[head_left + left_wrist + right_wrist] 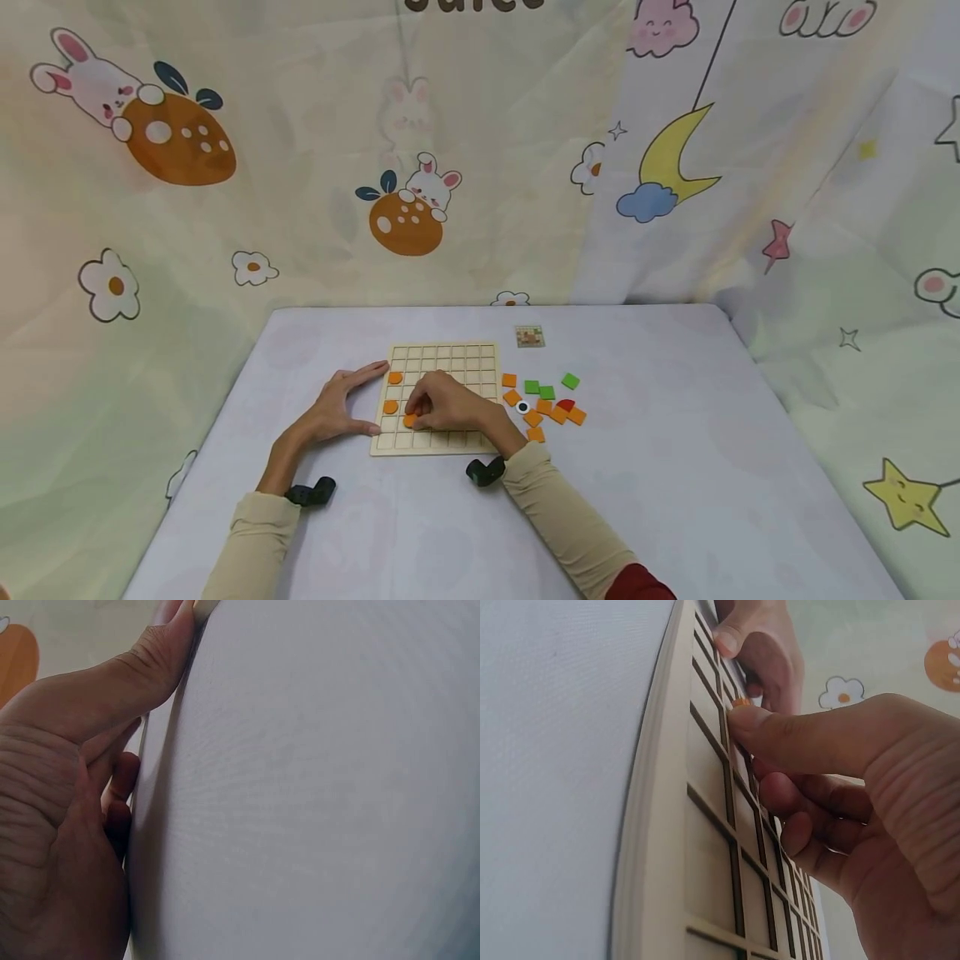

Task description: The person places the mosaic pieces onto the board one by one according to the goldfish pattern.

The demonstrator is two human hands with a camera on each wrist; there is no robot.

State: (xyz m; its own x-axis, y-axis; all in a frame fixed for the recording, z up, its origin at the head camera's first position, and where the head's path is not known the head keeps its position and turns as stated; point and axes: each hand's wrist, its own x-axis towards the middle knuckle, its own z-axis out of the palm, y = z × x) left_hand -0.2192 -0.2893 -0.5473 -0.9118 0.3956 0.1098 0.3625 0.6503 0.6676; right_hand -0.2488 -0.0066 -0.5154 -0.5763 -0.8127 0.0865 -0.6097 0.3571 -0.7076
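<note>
A square wooden grid board point(450, 354) lies flat, its cells marked by dark lines. At its left edge my left hand point(330, 408) is spread, thumb and forefinger reaching the rim; the left wrist view shows its thumb point(142, 671) beside the pale tabletop. My right hand point(450, 404) is over the board's lower left part, thumb and fingers pinching an orange round tile point(409, 421) at the grid. That tile's edge point(740, 702) peeks out beyond the thumb in the right wrist view. Two more orange round tiles, one higher point(395, 378) and one lower point(391, 407), sit in left-hand cells.
Right of the board lie loose orange square tiles point(576, 416), several green square tiles point(571, 381), a red piece point(566, 405) and a white round piece with a black centre point(522, 407). A small patterned card point(529, 336) lies behind them on the white-covered table point(675, 467).
</note>
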